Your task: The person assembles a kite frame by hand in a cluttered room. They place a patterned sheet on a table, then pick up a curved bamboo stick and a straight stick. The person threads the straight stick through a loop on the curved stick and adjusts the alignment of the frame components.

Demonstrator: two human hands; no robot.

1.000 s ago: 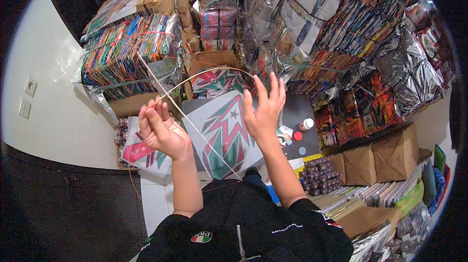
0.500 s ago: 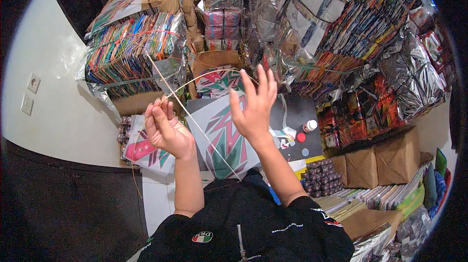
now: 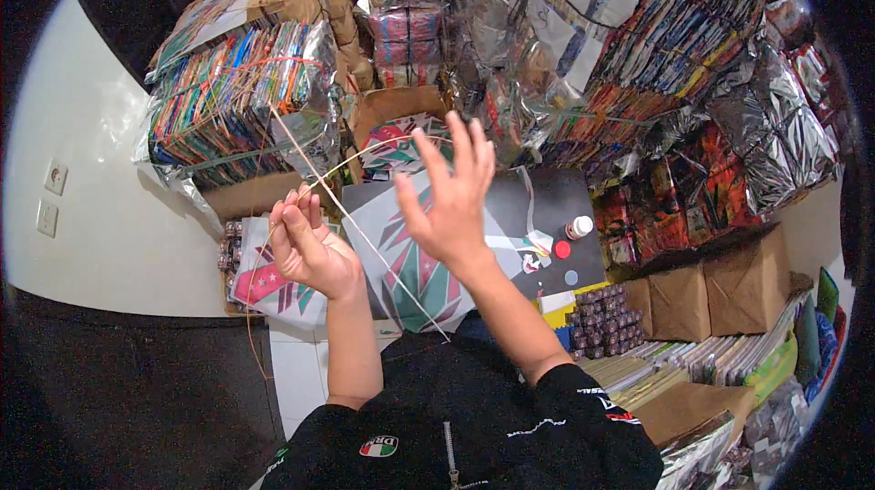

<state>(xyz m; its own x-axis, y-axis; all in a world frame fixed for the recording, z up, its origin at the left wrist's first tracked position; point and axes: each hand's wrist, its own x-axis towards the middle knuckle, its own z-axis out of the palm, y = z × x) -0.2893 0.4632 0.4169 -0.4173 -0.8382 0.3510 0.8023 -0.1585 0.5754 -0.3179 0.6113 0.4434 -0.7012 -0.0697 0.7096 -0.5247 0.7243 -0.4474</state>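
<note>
My left hand (image 3: pixel 314 248) is closed in a pinch where two thin sticks meet, beside their crossing. One is a long straight pale stick (image 3: pixel 387 268), slanting from the upper left down toward my shirt. The other, a thin curved stick (image 3: pixel 360 153), arches rightward from my left fingertips to behind my right hand. My right hand (image 3: pixel 456 207) is raised with its fingers spread, slightly blurred; it appears to hold nothing. A thin strand (image 3: pixel 250 326) hangs below my left hand. Beneath both hands lies a translucent white sheet (image 3: pixel 424 285) printed in green and pink.
On the dark tabletop (image 3: pixel 556 194) stand a white bottle (image 3: pixel 579 227) and a red cap (image 3: pixel 562 249) beside paper scraps. Wrapped stacks (image 3: pixel 241 80) of colourful sheets rise behind. Small dark round items (image 3: pixel 604 321) and brown paper packages (image 3: pixel 743 285) are at the right.
My right hand has moved left and slightly down along the curved stick, its fingers still spread. My left hand keeps its pinch. The view has shifted slightly.
</note>
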